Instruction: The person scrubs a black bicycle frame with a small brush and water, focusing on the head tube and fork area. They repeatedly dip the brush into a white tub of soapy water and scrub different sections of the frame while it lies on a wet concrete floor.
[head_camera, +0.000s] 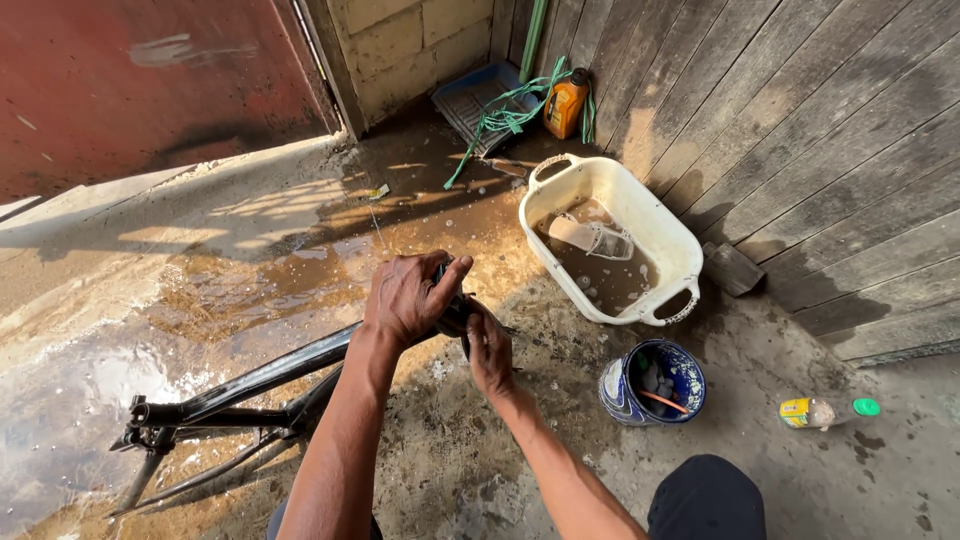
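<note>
Both hands meet at frame centre on the near end of a black bicycle frame (250, 385), which lies flat on the wet concrete floor (250, 250) and runs off toward 8 o'clock. Left hand (408, 298) wraps over the top of a dark rounded part (455, 312) at that end, grip closed around it, thumb up; looks like it steadies the part from above. Right hand (490, 350) sits just below, at 5 o'clock of the left, fingers curled against the underside; cannot tell what it pinches, or whether its grip is fully closed. Frame likely on the floor so both hands stay free.

White plastic tub (672, 245) at 2 o'clock of the hands, near, holds brown water with a clear jug (598, 238) lying in it, within reach for rinsing, probably. Blue bucket (680, 372) at 3 o'clock, close to the tub, has small items and an orange stick inside. Small yellow bottle (805, 411) with green cap (866, 407) lies on its side at 3 o'clock, well apart. Orange jug (566, 103), blue tray (478, 98) and green cord (510, 112) parked against the plank wall (800, 120) at 12 to 1 o'clock, out of the way.

Counts: 2 hands, 1 frame, 1 tub, 1 bucket, 2 jugs, 1 bottle, 1 tray.
</note>
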